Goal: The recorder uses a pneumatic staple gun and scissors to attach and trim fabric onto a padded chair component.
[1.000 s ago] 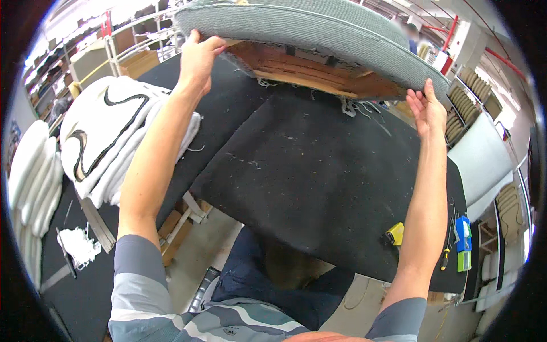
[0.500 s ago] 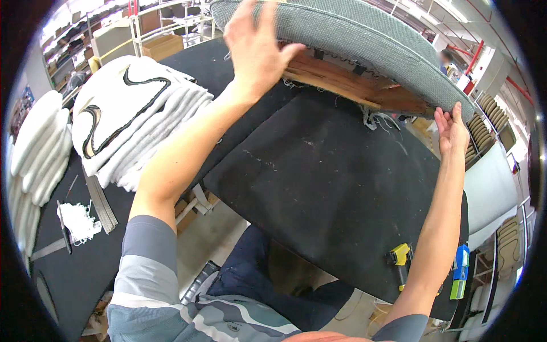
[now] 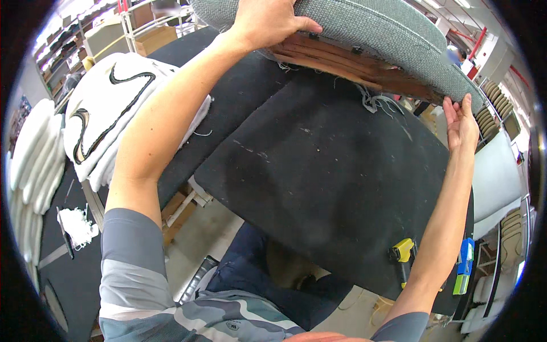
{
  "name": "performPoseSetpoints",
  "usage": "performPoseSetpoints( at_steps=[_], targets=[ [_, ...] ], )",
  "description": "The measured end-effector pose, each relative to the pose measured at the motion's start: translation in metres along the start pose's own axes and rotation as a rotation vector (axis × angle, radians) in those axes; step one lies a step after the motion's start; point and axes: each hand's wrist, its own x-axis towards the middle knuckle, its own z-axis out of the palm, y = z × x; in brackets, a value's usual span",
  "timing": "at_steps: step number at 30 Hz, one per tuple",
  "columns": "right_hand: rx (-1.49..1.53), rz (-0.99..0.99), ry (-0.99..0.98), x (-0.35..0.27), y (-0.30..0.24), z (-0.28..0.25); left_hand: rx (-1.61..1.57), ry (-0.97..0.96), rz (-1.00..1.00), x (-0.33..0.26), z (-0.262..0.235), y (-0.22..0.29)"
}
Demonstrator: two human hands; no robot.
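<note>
A grey-green upholstered seat cushion (image 3: 364, 34) with a wooden frame (image 3: 347, 68) underneath is held tilted up at the far side of a black-covered table (image 3: 307, 165). My left hand (image 3: 268, 23) grips its near side left of the middle, thumb pointing right, with the fingertips cut off by the top of the view. My right hand (image 3: 460, 126) holds the cushion's right end, fingertips and thumb at its lower corner. Loose grey threads (image 3: 379, 104) hang below the frame onto the table.
A yellow-and-black tool (image 3: 402, 253) and a blue-and-green object (image 3: 464, 265) lie at the table's near right. White padding pieces (image 3: 114, 108) are stacked at left, beside another white stack (image 3: 37, 154). White scraps (image 3: 78, 226) lie nearby. Another person (image 3: 457, 56) stands far off right.
My left hand has come down onto the cushion and closed on its side. The cushion has shifted slightly, its right end moving a little right with my right hand.
</note>
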Motion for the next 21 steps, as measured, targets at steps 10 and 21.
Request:
performPoseSetpoints(
  at_steps=[10, 21],
  targets=[
    [0.027, 0.052, -0.048, 0.0, -0.004, 0.002, -0.043, -0.058, 0.006, 0.008, 0.0, -0.011],
    [-0.064, 0.072, -0.093, -0.048, 0.002, -0.002, 0.042, -0.179, 0.024, -0.018, -0.013, -0.011]
  ],
)
